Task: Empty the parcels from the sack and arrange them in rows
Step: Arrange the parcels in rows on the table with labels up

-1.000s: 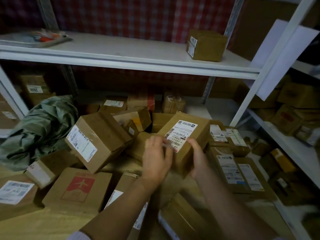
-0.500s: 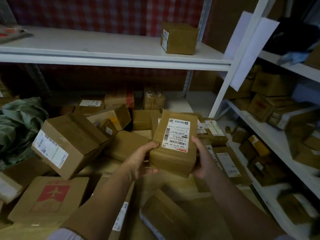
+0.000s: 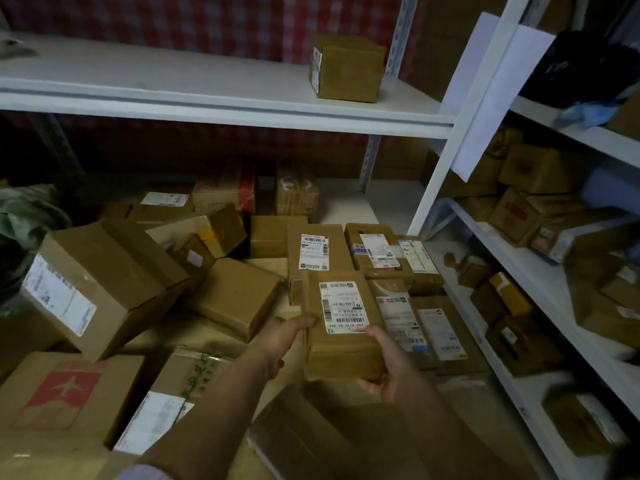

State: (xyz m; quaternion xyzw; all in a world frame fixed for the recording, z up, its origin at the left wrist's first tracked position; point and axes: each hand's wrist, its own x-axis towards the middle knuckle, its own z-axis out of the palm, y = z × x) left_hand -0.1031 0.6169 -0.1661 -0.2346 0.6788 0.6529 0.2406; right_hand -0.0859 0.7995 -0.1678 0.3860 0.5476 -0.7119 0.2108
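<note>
A brown labelled parcel (image 3: 341, 327) lies label-up between my two hands. My left hand (image 3: 280, 344) grips its left edge and my right hand (image 3: 386, 368) holds its near right corner. It sits low beside a row of flat labelled parcels (image 3: 420, 323) on its right, with another labelled parcel (image 3: 317, 251) just behind it. A loose heap of brown boxes (image 3: 104, 285) fills the left half of the shelf. The green-grey sack (image 3: 24, 237) lies crumpled at the far left.
A white shelf board (image 3: 207, 98) above carries a single box (image 3: 346, 67). A white upright post (image 3: 460, 119) separates a side rack (image 3: 540, 282) on the right, stacked with several parcels. A box with a red plane logo (image 3: 65, 389) lies at the near left.
I have turned the parcel from tilted upright to lying flat and lowered it rightwards next to the labelled row. The view has swung to the right.
</note>
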